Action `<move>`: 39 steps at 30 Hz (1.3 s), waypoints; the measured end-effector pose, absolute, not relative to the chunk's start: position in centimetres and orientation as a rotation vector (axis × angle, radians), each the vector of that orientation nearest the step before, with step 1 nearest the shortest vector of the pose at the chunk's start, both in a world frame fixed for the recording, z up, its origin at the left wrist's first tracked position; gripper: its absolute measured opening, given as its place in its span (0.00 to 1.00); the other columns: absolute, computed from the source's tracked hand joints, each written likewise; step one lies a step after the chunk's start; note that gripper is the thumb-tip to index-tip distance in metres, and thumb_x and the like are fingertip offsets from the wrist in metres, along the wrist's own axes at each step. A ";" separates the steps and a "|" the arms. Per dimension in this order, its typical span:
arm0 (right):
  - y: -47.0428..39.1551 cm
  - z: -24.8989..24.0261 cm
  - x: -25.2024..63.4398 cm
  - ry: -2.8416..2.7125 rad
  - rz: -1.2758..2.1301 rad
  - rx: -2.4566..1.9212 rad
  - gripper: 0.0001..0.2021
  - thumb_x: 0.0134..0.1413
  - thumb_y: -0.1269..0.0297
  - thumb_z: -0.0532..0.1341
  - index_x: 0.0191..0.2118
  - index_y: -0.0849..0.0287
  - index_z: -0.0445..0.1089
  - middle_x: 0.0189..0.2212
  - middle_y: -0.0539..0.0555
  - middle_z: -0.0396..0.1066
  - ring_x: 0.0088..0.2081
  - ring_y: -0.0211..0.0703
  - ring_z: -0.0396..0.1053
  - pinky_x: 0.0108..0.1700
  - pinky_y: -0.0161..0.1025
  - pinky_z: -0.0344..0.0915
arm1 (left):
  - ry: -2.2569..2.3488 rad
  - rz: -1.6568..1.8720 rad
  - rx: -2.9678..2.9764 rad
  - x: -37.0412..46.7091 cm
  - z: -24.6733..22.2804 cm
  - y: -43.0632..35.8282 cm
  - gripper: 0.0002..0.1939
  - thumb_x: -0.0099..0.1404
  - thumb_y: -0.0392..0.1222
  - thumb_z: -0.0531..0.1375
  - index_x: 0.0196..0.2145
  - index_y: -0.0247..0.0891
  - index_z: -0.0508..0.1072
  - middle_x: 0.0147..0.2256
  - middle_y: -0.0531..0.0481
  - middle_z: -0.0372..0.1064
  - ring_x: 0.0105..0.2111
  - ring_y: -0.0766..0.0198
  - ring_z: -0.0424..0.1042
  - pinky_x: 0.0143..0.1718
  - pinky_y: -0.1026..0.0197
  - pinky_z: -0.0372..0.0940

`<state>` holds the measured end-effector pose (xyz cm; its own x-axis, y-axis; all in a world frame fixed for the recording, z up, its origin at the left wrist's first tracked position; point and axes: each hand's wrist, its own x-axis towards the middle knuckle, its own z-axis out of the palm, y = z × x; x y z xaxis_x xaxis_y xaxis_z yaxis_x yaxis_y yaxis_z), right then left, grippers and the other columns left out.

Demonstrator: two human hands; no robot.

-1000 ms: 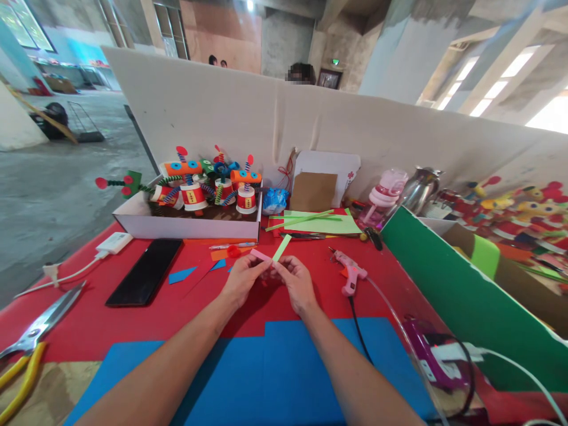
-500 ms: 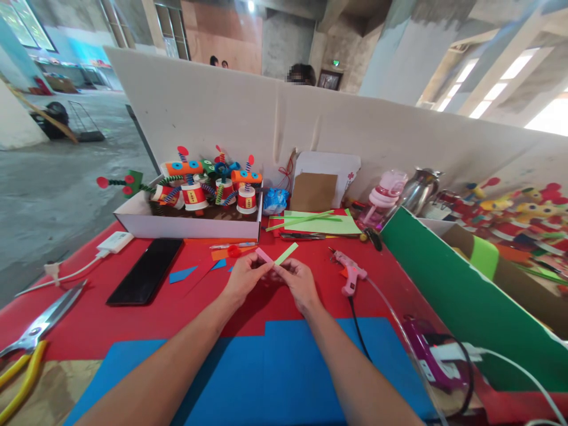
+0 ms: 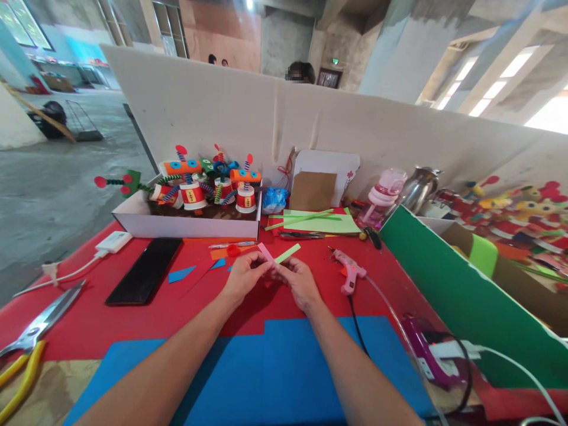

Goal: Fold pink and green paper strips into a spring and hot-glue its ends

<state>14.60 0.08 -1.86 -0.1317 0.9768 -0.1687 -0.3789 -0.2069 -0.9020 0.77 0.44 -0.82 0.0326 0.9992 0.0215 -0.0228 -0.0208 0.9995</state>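
Between my fingertips, a pink paper strip (image 3: 266,252) and a light green paper strip (image 3: 288,253) meet and spread apart upward in a V. My left hand (image 3: 245,273) pinches near the base of the pink strip. My right hand (image 3: 299,281) is closed on the lower end of the green one, close against the left fingers. Their joined ends are hidden by the fingers. To the right of my right hand lies a pink glue gun (image 3: 350,271) on the red table cover (image 3: 195,322). Blue paper scraps (image 3: 181,274) and a pen (image 3: 233,244) lie beyond my left hand.
At left are a black phone (image 3: 144,272) and large yellow-handled scissors (image 3: 38,331). A white box (image 3: 186,226) of paper-cup figures stands behind. Blue sheets (image 3: 222,378) lie in front. On the right are a green box (image 3: 461,302) and a purple power strip (image 3: 432,355) with cables.
The pink strip stands up slightly higher between my fingers, and the green strip's tip has shifted a little to the right. Both hands stay in nearly the same place.
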 end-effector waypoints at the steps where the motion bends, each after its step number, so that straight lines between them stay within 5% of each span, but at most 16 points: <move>1: 0.1 -1.8 14.6 -0.868 1.596 -0.989 0.16 0.30 0.60 0.73 0.28 0.61 0.73 0.23 0.49 0.75 0.24 0.35 0.70 0.34 0.34 0.69 | 1.153 1.211 1.222 0.7 -0.8 0.4 0.10 0.48 0.45 0.64 0.22 0.36 0.71 0.21 0.52 0.68 0.23 0.67 0.65 0.27 0.65 0.61; 13: 0.1 -2.1 14.0 -0.825 1.552 -0.916 0.15 0.33 0.59 0.72 0.28 0.60 0.70 0.23 0.50 0.74 0.25 0.42 0.72 0.34 0.42 0.71 | 1.176 1.182 1.205 1.2 -0.8 0.3 0.11 0.48 0.47 0.65 0.26 0.37 0.73 0.24 0.51 0.70 0.25 0.65 0.67 0.27 0.64 0.62; 39: -0.3 -1.9 14.0 -0.950 1.367 -1.026 0.12 0.38 0.59 0.69 0.29 0.57 0.69 0.21 0.46 0.71 0.24 0.37 0.69 0.30 0.35 0.68 | 1.071 1.142 1.042 1.2 -0.9 0.2 0.17 0.46 0.51 0.67 0.24 0.34 0.71 0.20 0.53 0.67 0.21 0.68 0.65 0.24 0.64 0.64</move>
